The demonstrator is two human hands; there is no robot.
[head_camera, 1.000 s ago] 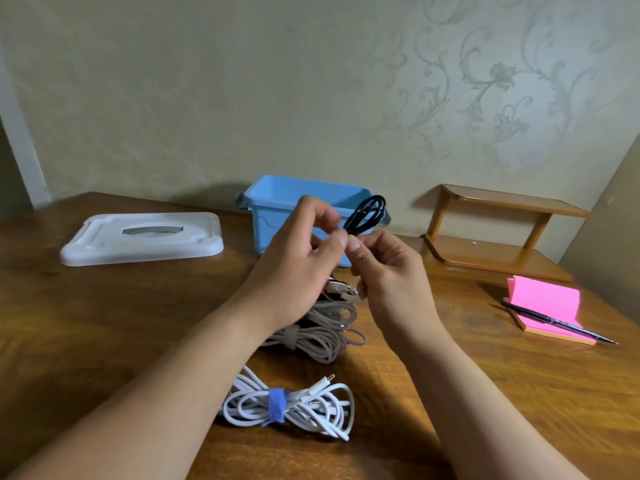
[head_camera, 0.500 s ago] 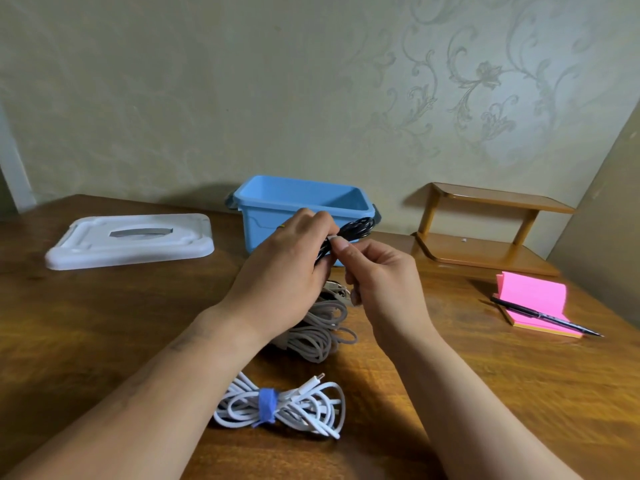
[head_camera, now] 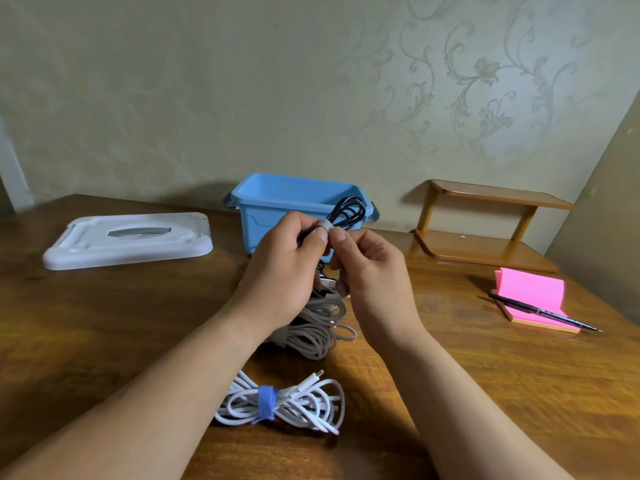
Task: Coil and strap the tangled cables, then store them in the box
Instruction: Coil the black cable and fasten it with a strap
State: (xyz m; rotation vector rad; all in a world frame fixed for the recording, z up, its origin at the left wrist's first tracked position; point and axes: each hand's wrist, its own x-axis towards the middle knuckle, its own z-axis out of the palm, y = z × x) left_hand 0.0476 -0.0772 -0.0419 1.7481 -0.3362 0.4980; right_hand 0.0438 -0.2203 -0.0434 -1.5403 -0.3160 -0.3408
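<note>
The left hand (head_camera: pixel 280 271) grips a coiled black cable (head_camera: pixel 349 211) while the right hand (head_camera: pixel 370 271) pinches the pale strap (head_camera: pixel 326 224) around it. The coil's loops run up and right from the pinch, towards the open box (head_camera: pixel 277 202) just beyond.

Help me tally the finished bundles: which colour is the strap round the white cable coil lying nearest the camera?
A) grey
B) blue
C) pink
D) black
B: the white cable coil nearest the camera is cinched at its middle by a blue strap.
</note>
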